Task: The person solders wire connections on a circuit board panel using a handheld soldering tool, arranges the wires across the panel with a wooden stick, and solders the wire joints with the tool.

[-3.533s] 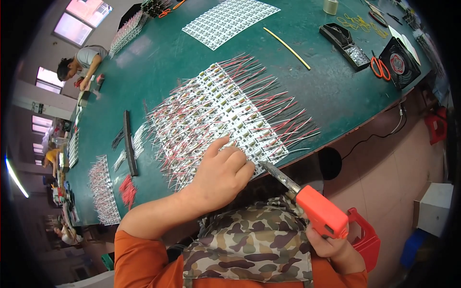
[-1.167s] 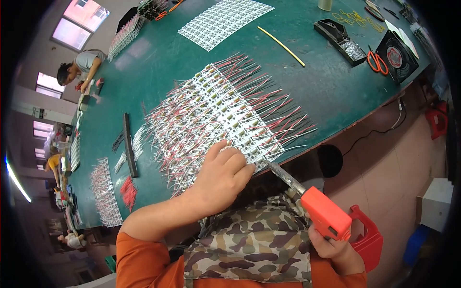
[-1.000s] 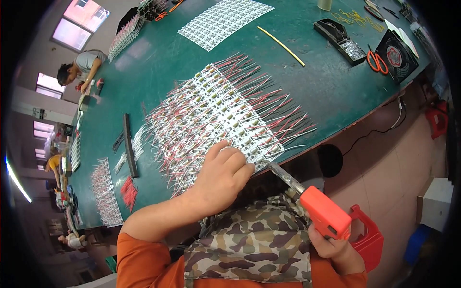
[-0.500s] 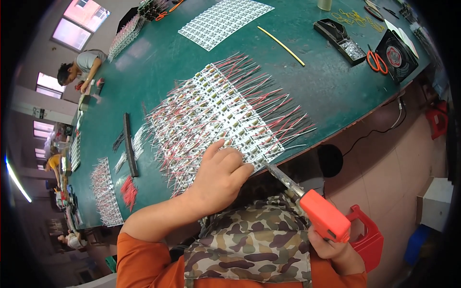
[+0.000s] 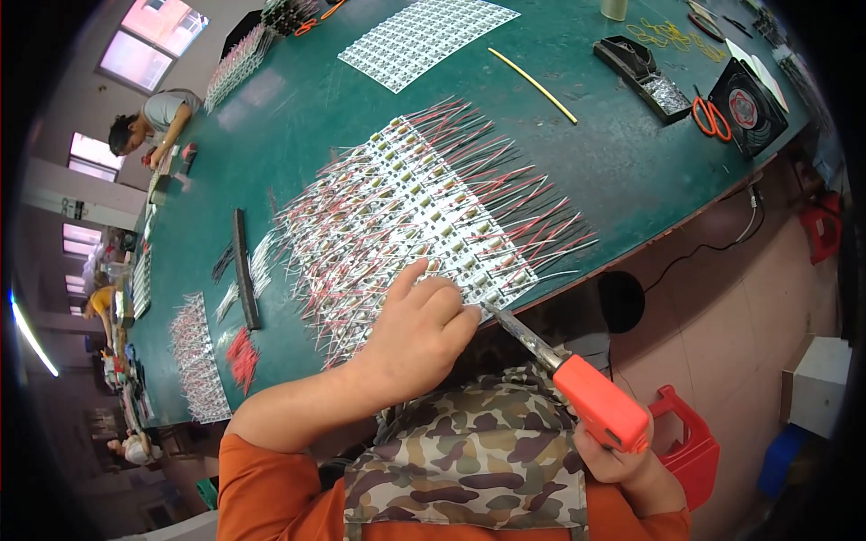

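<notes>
A white panel of circuit boards (image 5: 442,216), thick with red, white and black wires, lies near the table's front edge. Over its near corner rests my left hand (image 5: 419,334), fingers curled and thumb side close to the iron's tip; whatever they pinch is hidden. My right hand (image 5: 613,455) grips a soldering iron (image 5: 600,403) with a red handle. Its metal shaft points up and left, and the tip meets the panel's near edge beside my left fingers. Small greenish-brown parts run in rows across the boards.
On the green table (image 5: 298,117) lie a bare board panel (image 5: 424,41), a yellow stick (image 5: 532,86), a black tray (image 5: 645,81), orange scissors (image 5: 711,117) and a fan (image 5: 744,108). At left are a dark bar (image 5: 244,270), red wires (image 5: 242,359) and another wired panel (image 5: 198,361). A person (image 5: 162,122) works across.
The soldering iron has shifted slightly left and up with my right hand. My left hand stays nearly in place, having moved a little to the right.
</notes>
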The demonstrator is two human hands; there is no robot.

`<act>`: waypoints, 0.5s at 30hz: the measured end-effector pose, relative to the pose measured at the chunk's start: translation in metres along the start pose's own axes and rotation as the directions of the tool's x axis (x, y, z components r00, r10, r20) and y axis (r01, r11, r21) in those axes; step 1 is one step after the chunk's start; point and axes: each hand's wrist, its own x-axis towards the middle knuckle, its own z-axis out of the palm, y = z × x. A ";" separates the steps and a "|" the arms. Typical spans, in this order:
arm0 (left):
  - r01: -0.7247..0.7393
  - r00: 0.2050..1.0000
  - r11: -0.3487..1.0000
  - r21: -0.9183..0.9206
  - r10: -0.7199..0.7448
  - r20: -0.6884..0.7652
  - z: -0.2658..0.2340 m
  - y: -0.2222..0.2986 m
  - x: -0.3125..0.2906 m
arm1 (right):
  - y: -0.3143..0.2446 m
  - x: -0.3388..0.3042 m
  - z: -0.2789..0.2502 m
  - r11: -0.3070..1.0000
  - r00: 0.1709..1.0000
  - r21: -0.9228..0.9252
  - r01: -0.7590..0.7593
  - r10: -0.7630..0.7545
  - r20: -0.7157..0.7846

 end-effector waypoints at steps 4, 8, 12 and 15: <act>0.002 1.000 1.000 0.003 -0.002 0.013 0.000 0.000 0.000 | -0.001 0.000 0.001 0.999 0.999 0.035 -0.041 0.041 0.013; -0.001 1.000 1.000 0.019 0.001 0.027 0.000 0.000 0.001 | -0.001 0.002 0.001 0.998 0.998 0.049 -0.051 0.050 0.025; -0.003 1.000 1.000 0.026 0.002 0.025 -0.001 0.000 0.001 | -0.001 0.003 0.001 0.996 0.999 0.072 -0.049 0.047 0.023; -0.005 1.000 1.000 0.022 0.005 0.022 -0.001 0.001 0.002 | -0.002 0.004 0.001 0.997 0.998 0.050 -0.055 0.054 0.029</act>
